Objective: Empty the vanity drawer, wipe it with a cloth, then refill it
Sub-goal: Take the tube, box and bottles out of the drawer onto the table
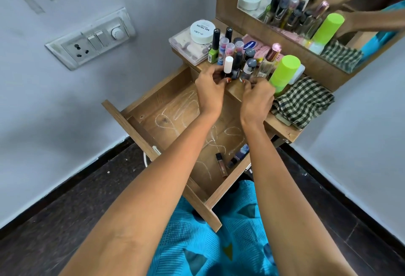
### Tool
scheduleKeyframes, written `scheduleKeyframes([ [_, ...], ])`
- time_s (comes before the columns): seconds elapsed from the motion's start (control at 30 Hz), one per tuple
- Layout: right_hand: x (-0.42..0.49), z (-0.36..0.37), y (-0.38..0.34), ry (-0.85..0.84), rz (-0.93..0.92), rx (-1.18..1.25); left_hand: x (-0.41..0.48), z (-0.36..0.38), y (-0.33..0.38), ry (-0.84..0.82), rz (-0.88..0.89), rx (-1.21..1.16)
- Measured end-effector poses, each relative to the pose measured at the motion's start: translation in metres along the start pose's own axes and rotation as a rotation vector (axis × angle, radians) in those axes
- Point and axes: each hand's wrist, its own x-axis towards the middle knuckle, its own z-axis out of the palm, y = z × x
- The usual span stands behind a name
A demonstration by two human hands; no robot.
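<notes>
The wooden vanity drawer (175,109) is pulled open, its floor streaked with white powder. A lip gloss tube (221,164) and a dark blue bottle (240,155) lie in its near right corner. On the vanity top (282,127) stand several small bottles. My left hand (210,91) grips the base of a white-capped bottle (228,66). My right hand (257,96) pinches the base of a grey-capped bottle (248,68). A checked cloth (304,102) lies on the top, to the right of my hands.
A lime green can (285,71) stands right of the bottles. A white nail polish remover jar (202,31) sits on a clear box at the back left. The mirror (328,8) rises behind. A wall socket panel (92,39) is on the left wall.
</notes>
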Motion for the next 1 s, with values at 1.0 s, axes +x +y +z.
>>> scheduleKeyframes([
  [1.0, -0.014, -0.012, 0.004, -0.068, -0.072, 0.019, -0.016, -0.014, -0.019, 0.012, -0.043, -0.055],
])
